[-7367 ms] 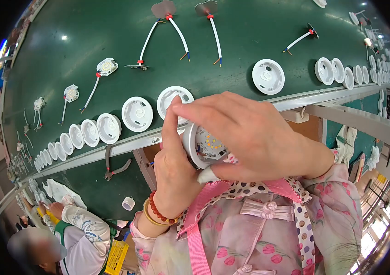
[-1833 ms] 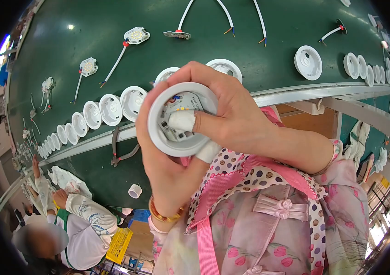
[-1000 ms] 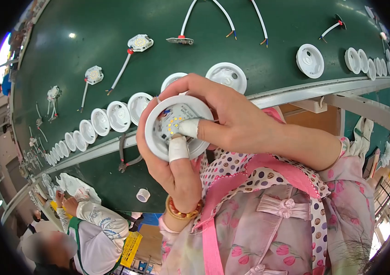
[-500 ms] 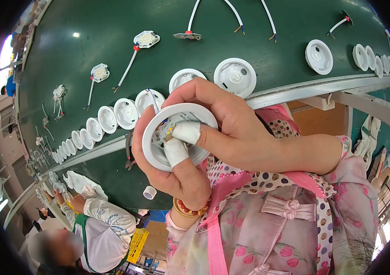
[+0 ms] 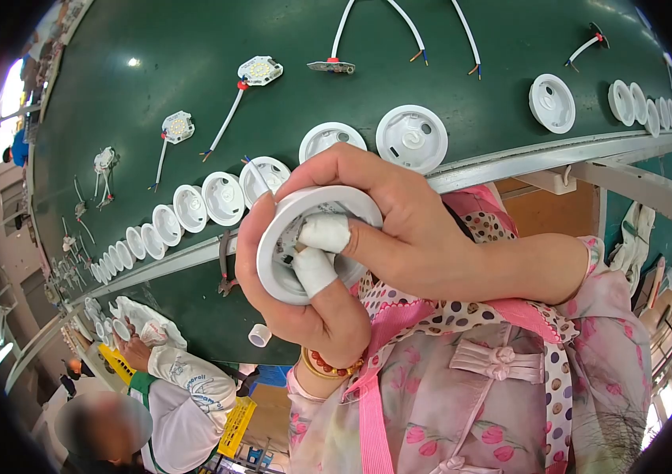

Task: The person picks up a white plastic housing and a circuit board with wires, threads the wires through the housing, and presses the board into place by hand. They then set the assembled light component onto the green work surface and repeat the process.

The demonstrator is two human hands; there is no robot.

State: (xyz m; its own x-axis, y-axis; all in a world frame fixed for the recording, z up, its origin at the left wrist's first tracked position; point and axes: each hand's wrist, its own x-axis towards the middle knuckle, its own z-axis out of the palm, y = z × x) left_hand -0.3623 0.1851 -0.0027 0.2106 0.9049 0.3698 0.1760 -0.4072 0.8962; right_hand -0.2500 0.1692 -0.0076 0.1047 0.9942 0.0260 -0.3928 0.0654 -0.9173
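Around the frame's centre, the left hand [image 5: 308, 317] and right hand [image 5: 401, 225] curl around a white lamp housing [image 5: 272, 272], taped thumbs [image 5: 326, 234] tucked inside over a mostly hidden LED board [image 5: 288, 238]; a white cable [image 5: 259, 177] shows beyond its upper-left rim.

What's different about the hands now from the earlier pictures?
The left thumb moved from outside the white lamp housing to inside, near the right thumb, over the LED board. Nothing was let go: left hand and right hand still hold the housing; the other housings stay lined up.
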